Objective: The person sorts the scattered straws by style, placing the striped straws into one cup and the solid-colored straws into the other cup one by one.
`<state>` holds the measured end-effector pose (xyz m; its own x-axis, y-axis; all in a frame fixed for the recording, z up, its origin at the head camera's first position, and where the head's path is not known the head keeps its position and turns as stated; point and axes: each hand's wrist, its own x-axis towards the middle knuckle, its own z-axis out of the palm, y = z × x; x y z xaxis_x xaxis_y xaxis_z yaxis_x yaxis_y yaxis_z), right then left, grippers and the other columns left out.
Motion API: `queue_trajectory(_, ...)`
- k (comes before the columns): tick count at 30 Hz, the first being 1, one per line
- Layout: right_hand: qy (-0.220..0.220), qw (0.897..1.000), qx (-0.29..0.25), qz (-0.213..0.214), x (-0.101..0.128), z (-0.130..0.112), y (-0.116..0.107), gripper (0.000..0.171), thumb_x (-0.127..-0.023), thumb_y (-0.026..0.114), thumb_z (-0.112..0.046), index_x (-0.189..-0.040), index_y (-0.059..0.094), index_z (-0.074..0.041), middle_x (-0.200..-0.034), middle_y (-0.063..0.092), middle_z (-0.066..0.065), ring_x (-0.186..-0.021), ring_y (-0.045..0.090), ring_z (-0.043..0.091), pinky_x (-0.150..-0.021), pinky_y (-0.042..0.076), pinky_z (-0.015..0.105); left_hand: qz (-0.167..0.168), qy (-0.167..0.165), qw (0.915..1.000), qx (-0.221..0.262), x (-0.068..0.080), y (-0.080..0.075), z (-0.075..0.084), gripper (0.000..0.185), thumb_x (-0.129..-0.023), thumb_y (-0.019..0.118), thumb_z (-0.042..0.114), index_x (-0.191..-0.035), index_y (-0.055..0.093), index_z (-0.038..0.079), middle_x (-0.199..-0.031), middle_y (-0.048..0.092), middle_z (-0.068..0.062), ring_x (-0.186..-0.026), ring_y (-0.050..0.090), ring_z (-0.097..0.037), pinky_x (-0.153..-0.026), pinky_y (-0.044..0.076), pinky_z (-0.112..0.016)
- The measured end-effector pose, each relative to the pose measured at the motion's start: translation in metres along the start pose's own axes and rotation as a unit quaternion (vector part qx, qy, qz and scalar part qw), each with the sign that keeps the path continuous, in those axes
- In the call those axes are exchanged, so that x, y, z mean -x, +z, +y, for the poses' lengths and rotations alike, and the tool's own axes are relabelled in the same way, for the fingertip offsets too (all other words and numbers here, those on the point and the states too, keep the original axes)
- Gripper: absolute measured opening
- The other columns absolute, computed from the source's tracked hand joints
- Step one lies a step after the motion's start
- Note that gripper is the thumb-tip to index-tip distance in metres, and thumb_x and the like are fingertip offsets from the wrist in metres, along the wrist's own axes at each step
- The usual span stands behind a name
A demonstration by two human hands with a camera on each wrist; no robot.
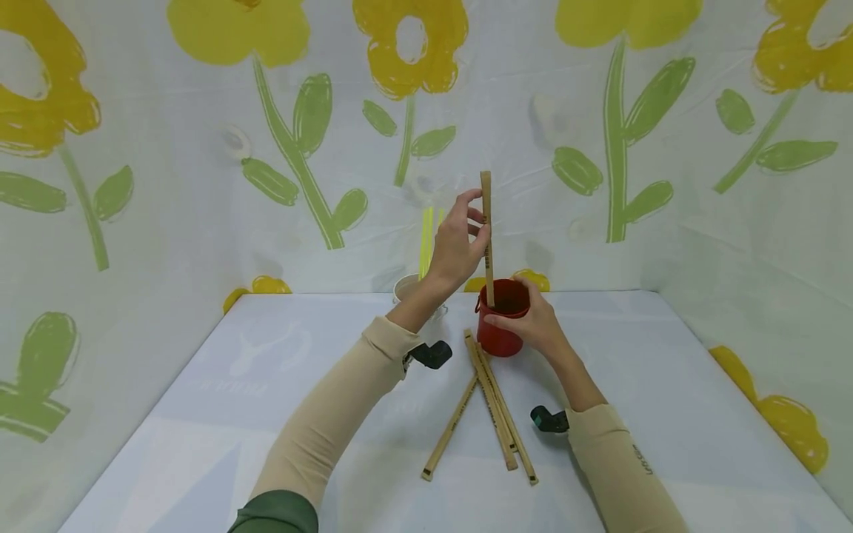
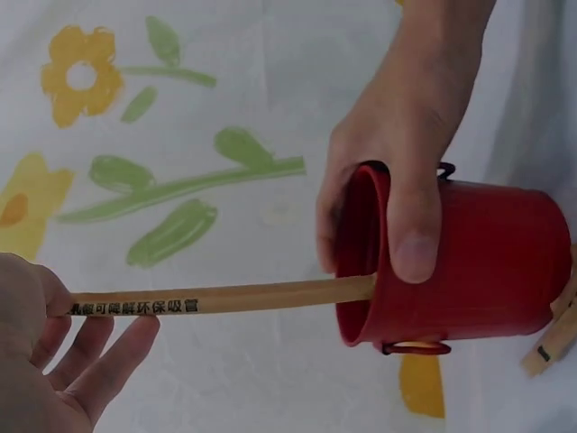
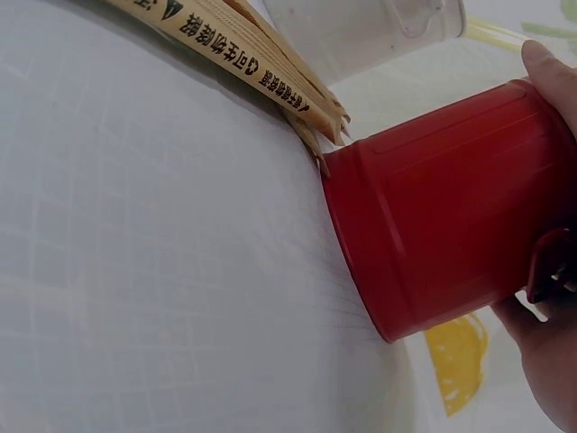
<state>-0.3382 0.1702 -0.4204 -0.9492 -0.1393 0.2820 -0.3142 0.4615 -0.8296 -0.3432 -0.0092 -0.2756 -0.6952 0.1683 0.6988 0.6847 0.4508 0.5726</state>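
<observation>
While the right hand (image 1: 533, 322) grips the red bucket (image 1: 501, 326) with curled fingers, the left hand (image 1: 458, 244) pinches an upright wrapped chopstick pair (image 1: 487, 237) standing inside.

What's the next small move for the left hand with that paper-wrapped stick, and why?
Probably let it go. The left hand pinches the tan paper-wrapped stick upright, and its lower end already sits inside the red metal cup, which the right hand grips at the rim. Loosening the fingers should let it lean on the rim. Three more wrapped sticks lie on the white table.
</observation>
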Motion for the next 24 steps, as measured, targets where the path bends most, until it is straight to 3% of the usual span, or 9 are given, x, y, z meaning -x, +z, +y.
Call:
queue_trajectory(12,-0.005,1.000,-0.001,0.001,0.000,0.002,-0.001,0.095,-0.077,0.083,-0.039,-0.150,0.027,-0.013,-0.143,0.048,0.011,-0.133,0.044,0.031,-0.097,0.050,0.054,-0.023,-0.032,0.9991,-0.018,0.018,0.026,-0.022,0.049,-0.095,0.060,0.007,-0.140,0.041,0.009,-0.100,0.063,-0.011,-0.081,0.070,-0.022,-0.067,0.057,-0.025)
queue_trajectory(24,-0.010,1.000,-0.001,0.003,0.000,0.000,-0.002,0.093,-0.076,0.083,-0.039,-0.148,0.029,-0.015,-0.141,0.049,0.010,-0.131,0.046,0.030,-0.096,0.051,0.053,-0.059,-0.051,0.9970,-0.003,0.029,0.035,-0.030,0.052,-0.096,0.059,0.008,-0.143,0.038,0.011,-0.103,0.062,-0.012,-0.084,0.071,-0.022,-0.061,0.056,-0.022)
